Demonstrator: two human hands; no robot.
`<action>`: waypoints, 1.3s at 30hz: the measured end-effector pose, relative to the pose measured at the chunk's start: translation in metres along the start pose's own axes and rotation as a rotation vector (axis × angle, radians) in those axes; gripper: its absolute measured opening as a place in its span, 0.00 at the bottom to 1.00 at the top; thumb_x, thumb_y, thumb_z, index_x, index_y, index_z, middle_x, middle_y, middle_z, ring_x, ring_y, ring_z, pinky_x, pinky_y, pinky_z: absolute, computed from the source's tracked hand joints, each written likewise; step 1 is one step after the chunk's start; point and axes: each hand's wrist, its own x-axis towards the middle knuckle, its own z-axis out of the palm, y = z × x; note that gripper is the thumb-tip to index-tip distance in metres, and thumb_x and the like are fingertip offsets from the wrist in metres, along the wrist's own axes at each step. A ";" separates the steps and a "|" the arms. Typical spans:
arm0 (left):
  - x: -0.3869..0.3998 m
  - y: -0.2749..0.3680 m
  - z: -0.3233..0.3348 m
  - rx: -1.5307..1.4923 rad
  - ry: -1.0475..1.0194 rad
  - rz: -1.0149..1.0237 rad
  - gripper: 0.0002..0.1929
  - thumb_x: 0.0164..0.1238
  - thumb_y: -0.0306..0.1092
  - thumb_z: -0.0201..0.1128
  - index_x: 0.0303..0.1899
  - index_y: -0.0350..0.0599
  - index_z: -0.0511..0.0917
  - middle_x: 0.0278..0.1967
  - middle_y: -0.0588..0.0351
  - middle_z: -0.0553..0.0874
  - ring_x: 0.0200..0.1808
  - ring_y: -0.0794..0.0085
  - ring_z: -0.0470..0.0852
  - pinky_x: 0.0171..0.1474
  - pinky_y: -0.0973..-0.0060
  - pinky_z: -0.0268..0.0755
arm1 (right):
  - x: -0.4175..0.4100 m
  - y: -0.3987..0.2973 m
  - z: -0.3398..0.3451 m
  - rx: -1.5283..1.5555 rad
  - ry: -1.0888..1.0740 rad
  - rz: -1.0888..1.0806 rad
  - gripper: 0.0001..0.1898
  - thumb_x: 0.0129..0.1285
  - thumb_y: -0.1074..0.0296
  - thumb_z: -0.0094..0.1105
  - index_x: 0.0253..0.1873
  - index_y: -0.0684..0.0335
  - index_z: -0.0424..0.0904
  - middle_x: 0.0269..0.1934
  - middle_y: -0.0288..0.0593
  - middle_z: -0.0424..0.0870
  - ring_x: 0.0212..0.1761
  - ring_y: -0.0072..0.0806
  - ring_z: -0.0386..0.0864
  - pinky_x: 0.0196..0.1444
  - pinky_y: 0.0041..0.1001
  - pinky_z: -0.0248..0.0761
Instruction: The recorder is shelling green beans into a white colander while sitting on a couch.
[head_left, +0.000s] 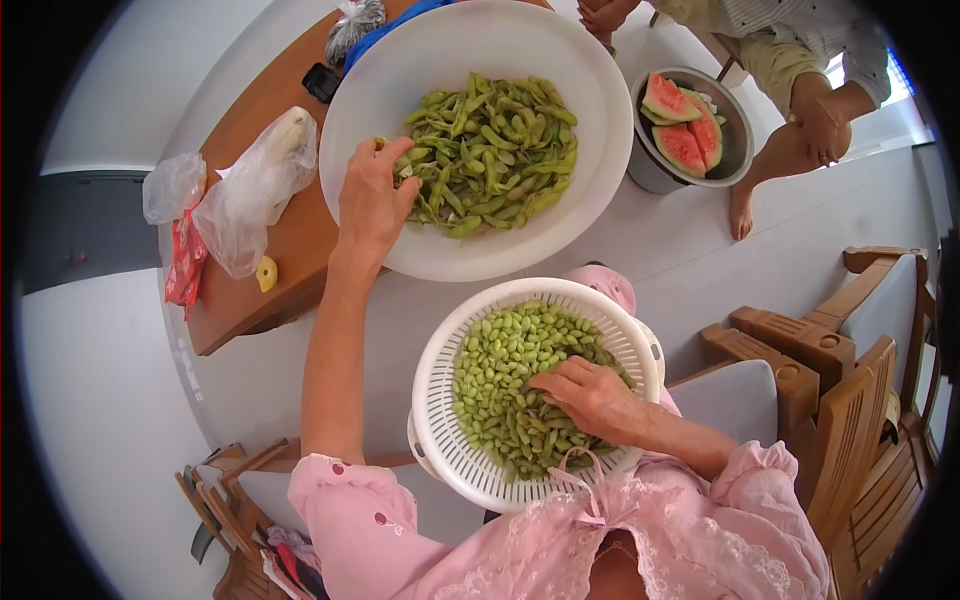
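Note:
A wide white plastic basin (360, 90) holds a heap of green edamame pods (495, 157). At the heap's left edge is my left hand (379, 195), thumb and fingers bent around some pods; whether it grips one is unclear. Closer to my body, a white slotted plastic colander (442, 480) sits over my lap. Shelled green beans (502, 345) fill its far left part, and darker pods or husks (525, 439) lie along its near and right parts. My right hand (592, 394) rests on these, fingertips at the border with the beans; its underside is hidden.
A brown wooden table (292, 240) at left bears plastic bags (259, 187) and a yellow piece (266, 274). Beyond the basin at right, a metal bucket (660, 180) holds watermelon pieces (679, 146), near a seated person's leg (772, 165). Wooden chairs (810, 367) stand at right.

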 end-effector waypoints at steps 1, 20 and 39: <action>-0.002 -0.002 0.001 0.043 0.025 0.034 0.20 0.43 0.24 0.62 0.45 0.42 0.73 0.46 0.40 0.71 0.45 0.52 0.72 0.46 0.66 0.66 | 0.000 0.000 0.000 0.003 -0.003 0.000 0.14 0.48 0.75 0.57 0.43 0.62 0.72 0.32 0.44 0.75 0.34 0.38 0.75 0.36 0.31 0.71; -0.118 0.073 0.004 -0.361 0.260 0.026 0.13 0.52 0.27 0.60 0.42 0.40 0.76 0.44 0.50 0.77 0.38 0.70 0.76 0.43 0.78 0.68 | -0.014 -0.009 -0.012 -0.028 0.288 -0.089 0.13 0.49 0.77 0.55 0.42 0.64 0.72 0.35 0.48 0.75 0.39 0.42 0.72 0.42 0.33 0.66; -0.189 0.094 0.056 -0.703 0.131 -0.150 0.09 0.56 0.28 0.58 0.39 0.36 0.78 0.31 0.56 0.82 0.30 0.80 0.79 0.36 0.83 0.71 | -0.005 0.004 -0.009 -0.513 0.086 0.279 0.07 0.50 0.74 0.53 0.35 0.64 0.76 0.33 0.46 0.75 0.38 0.40 0.75 0.40 0.34 0.68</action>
